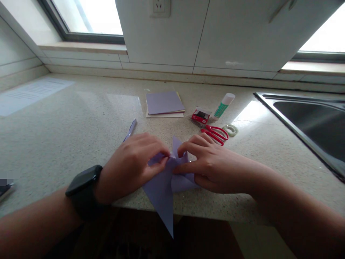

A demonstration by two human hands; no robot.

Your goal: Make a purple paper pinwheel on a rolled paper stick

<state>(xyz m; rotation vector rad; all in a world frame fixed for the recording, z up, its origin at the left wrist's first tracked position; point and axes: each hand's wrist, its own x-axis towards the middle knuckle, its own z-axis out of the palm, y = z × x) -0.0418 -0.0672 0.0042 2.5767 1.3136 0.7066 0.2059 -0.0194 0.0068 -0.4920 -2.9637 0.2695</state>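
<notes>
A folded sheet of purple paper [162, 189] lies between my hands at the counter's front edge, one pointed corner hanging over it. My left hand [134, 163], with a dark watch on the wrist, pinches the paper near its centre between thumb and fingertips. From the other side my right hand [208, 162] grips the paper's right part, its fingers bent and the thumb low against a fold. Both hands cover portions of the folds. Just beyond my left hand lies a pen [130, 129], partly hidden.
Behind my hands are a stack of purple paper [165, 103], a small red box [201, 115], a glue stick [224, 106], red-handled scissors [215, 133] and a tape roll [231, 130]. A metal sink [291, 131] is at right, a printed sheet [32, 93] at left.
</notes>
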